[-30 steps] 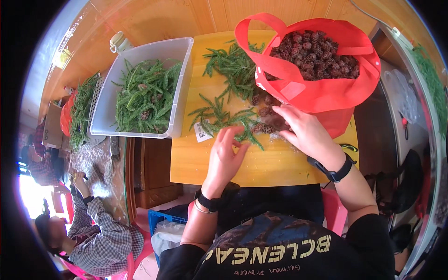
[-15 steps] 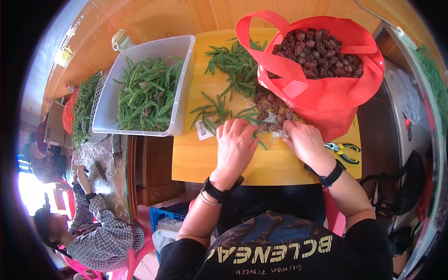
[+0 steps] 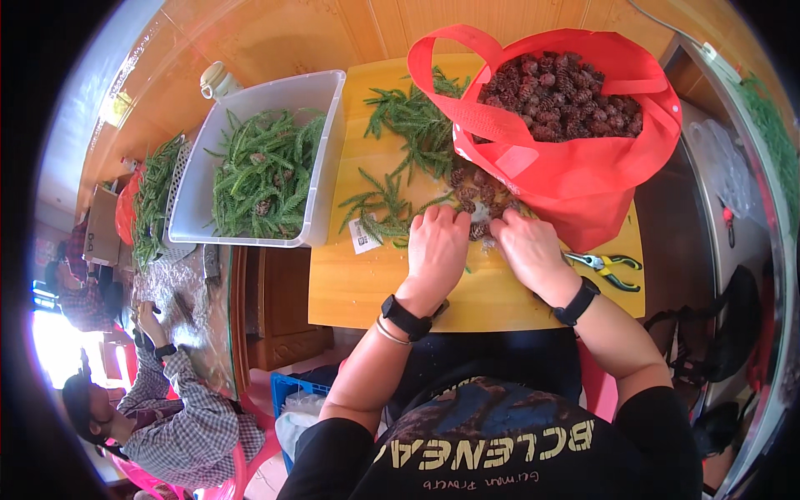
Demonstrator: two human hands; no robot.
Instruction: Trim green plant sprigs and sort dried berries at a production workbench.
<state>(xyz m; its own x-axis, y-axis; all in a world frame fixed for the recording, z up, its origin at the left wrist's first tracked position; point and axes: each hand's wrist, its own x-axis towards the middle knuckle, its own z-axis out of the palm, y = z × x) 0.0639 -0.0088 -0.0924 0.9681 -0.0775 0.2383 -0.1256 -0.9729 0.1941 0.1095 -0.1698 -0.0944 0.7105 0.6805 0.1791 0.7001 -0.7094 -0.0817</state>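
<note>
On the yellow table, my left hand (image 3: 437,248) and my right hand (image 3: 530,250) are close together, backs up and fingers curled in. Whatever the fingers pinch is hidden beneath them. Just beyond the fingertips lies a small heap of brown pine cones (image 3: 469,193), with a whitish bit among them. Left of the heap a green artificial pine sprig (image 3: 382,202) is spread flat. More green sprigs (image 3: 417,117) lie farther back, partly behind a red bag (image 3: 575,196) filled with pine cones (image 3: 550,96). Yellow-and-black pliers (image 3: 610,265) rest right of my right hand.
A clear plastic bin (image 3: 337,142) of green sprigs and a few cones overlaps the table's left edge. A small white label (image 3: 363,236) lies near the sprig. A person in a checked shirt (image 3: 196,433) works at another table on the left. A lidded jar (image 3: 218,81) stands behind the bin.
My left hand has shifted right and my right hand slightly left, so they are nearer each other. The fingers stay curled by the cone heap.
</note>
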